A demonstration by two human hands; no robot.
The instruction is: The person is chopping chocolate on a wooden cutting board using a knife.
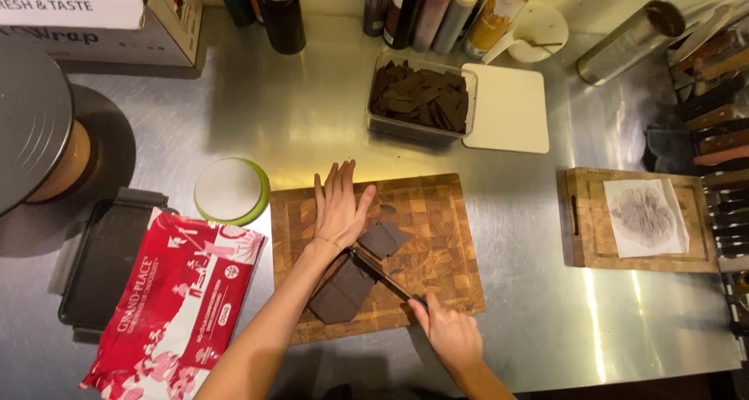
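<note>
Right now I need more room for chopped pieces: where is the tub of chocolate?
In the head view the tub sits beyond the board, left of the white lid, before the bottles.

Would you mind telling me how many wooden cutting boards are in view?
2. One wooden cutting board lies at the centre under the chocolate; a smaller wooden board sits to its right, bearing a paper sheet. None seem hidden.
</note>
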